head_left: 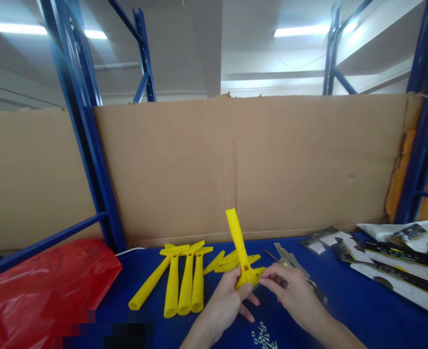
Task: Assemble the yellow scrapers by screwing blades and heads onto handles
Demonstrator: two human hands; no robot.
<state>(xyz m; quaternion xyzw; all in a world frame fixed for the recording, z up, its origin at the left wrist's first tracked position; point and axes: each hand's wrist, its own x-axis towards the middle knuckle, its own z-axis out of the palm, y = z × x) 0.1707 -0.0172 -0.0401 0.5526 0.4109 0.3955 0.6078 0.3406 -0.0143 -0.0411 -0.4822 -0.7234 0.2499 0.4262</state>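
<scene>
Snugly, the left hand (224, 303) grips a yellow tool (236, 237) by its wide end, low in the middle, with its long handle pointing up. The right hand (292, 291) has its thumb and finger pinched together at the wide end's right tip — I cannot tell if something tiny is between them. Small shiny bits (262, 337) lie below on the blue table (141, 271). To the left are four more yellow tools (186, 283) — and a red bag (71, 276) past them. Flat boxes (399, 281) lie far right. Behind stands a cardboard wall (279, 169).
</scene>
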